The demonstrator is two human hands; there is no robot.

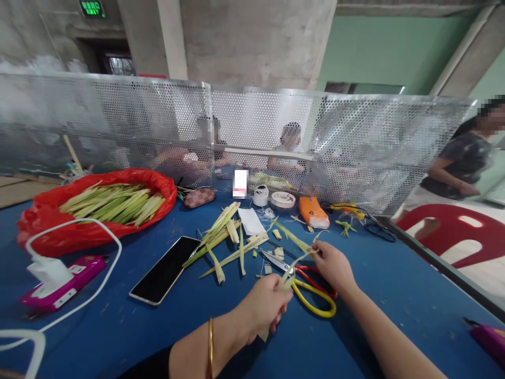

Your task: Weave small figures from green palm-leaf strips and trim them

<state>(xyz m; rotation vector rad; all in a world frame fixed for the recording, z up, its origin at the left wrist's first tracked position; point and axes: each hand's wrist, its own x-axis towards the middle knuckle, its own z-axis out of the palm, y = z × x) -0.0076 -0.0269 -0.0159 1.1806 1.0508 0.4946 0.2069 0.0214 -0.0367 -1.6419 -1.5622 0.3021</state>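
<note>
My left hand point(269, 301), with a gold bangle at the wrist, is closed around a pale green leaf strip point(294, 265). One end of the strip pokes out below the fist. The upper part runs to my right hand point(333, 267), whose fingertips pinch its thin end. Between and beneath my hands lie scissors point(314, 310) with one yellow and one red handle, their blades pointing away to the left. Loose leaf pieces point(221, 227) that look like husks are scattered on the blue table point(205, 321) beyond my left hand.
At left are a red plastic bag point(158, 184) of leaves, a purple power strip point(74, 281) with a white cable, and a phone point(165, 271). Tape rolls point(282, 199) and an orange tissue pack point(313, 211) stand before the perforated metal screen point(260, 113). A person stands at right by red chairs.
</note>
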